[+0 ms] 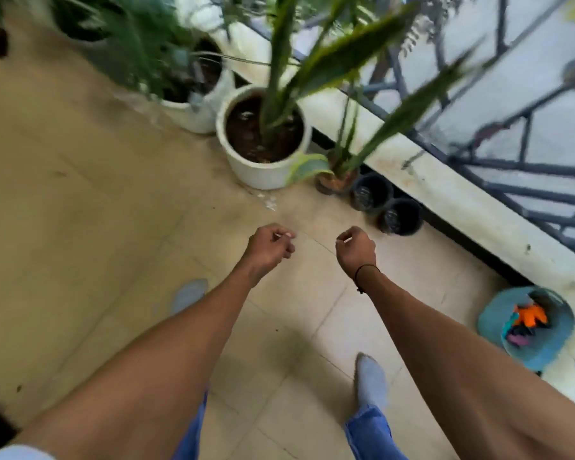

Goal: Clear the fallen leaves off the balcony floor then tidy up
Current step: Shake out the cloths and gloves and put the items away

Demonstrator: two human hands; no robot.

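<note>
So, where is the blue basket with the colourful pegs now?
In the head view the blue basket sits on the floor at the lower right, beside the low ledge under the railing, right of the right forearm.

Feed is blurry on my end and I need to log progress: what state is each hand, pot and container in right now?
left hand: fingers loosely curled, holding nothing
right hand: fingers loosely curled, holding nothing
large white pot: upright, planted
two black pots: upright, no plant
blue bucket: upright, holding colourful items

Head view, looking steeply down at balcony floor.
</note>
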